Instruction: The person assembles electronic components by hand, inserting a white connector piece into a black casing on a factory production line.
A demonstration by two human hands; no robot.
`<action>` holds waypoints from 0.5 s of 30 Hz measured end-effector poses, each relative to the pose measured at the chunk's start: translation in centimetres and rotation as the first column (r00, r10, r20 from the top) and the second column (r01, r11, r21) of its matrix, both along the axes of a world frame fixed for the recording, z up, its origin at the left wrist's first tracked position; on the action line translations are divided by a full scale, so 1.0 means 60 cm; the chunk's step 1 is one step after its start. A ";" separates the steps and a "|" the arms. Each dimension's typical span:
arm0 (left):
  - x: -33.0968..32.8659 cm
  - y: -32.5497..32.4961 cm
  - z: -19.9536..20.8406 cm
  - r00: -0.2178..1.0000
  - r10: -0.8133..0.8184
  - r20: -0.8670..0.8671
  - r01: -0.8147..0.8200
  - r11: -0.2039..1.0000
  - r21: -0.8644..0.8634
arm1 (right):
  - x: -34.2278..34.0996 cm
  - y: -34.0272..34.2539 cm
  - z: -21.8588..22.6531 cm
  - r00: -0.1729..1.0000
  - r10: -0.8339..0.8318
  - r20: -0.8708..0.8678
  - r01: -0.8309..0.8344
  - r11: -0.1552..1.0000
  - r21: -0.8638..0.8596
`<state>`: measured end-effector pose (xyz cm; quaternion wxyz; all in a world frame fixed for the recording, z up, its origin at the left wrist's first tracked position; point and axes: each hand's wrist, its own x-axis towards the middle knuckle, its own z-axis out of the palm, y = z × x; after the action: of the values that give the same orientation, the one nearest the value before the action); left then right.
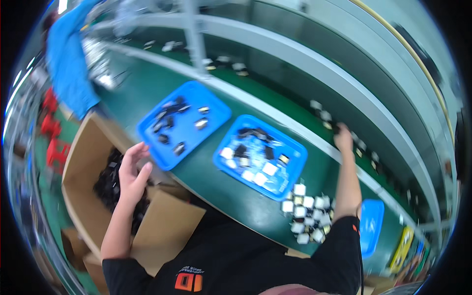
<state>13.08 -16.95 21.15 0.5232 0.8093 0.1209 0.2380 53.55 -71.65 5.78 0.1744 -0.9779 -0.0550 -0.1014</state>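
My left hand (132,172) is raised over the cardboard box (81,182), its thumb apart from the half-bent fingers and nothing in it. Black parts (109,179) lie heaped inside that box. Close to these fingertips is the corner of a blue tray (179,137) with small black blocks and a few pale ones. My right hand (345,140) reaches over the pale rail to a row of small white-and-black blocks (322,114). Its blurred fingertips are at a dark piece; whether they grip it is unclear. Below that arm lies a pile of white-topped blocks (309,211).
A second blue tray (226,164) with black and white pieces stands mid-bench. Another blue tray (371,226) is right of my right arm. The pale rail (275,115) runs along the green bench (206,189). A person in a blue garment (71,59) is at far left.
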 end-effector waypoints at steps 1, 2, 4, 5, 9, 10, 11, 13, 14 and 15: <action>-0.030 0.027 -0.012 0.994 0.084 -0.077 -0.084 0.996 -0.001 | 0.001 0.000 0.004 0.997 -0.076 -0.033 0.074 0.995 -0.064; -0.058 0.047 -0.027 0.982 0.158 -0.108 -0.167 0.983 -0.079 | -0.003 0.011 0.023 0.994 -0.107 -0.004 0.103 0.965 -0.241; -0.093 0.089 -0.066 0.950 0.278 -0.145 -0.295 0.949 -0.111 | -0.004 0.020 0.044 0.962 -0.235 0.139 0.267 0.917 -0.297; -0.114 0.117 -0.095 0.928 0.344 -0.140 -0.335 0.939 0.083 | 0.006 0.021 0.044 0.970 -0.214 0.114 0.237 0.936 -0.260; -0.145 0.206 -0.205 0.839 0.395 -0.374 -0.347 0.918 0.190 | 0.071 0.035 -0.034 0.971 -0.223 0.091 0.235 0.960 -0.153; -0.164 0.223 -0.240 0.794 0.369 -0.484 -0.353 0.927 0.128 | 0.073 0.054 -0.038 0.976 -0.199 0.091 0.205 0.976 -0.066; -0.176 0.241 -0.275 0.712 0.343 -0.613 -0.360 0.927 0.102 | 0.078 0.052 -0.044 0.981 -0.173 0.092 0.179 0.981 -0.069; -0.173 0.262 -0.333 0.669 0.306 -0.677 -0.233 0.952 0.199 | 0.084 0.031 -0.049 0.943 -0.022 0.331 0.045 0.997 -0.062; -0.199 0.272 -0.362 0.644 0.313 -0.698 -0.109 0.941 0.321 | 0.055 0.084 -0.018 0.968 -0.092 0.234 0.039 0.975 0.220; -0.203 0.282 -0.383 0.630 0.301 -0.716 0.045 0.906 0.421 | 0.028 0.108 0.010 0.957 -0.125 0.262 0.041 0.951 0.306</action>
<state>0.87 -0.05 -1.81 0.2261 0.9107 0.3383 -0.0709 55.24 -65.16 6.37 0.3056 -0.9179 -0.0215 -0.2524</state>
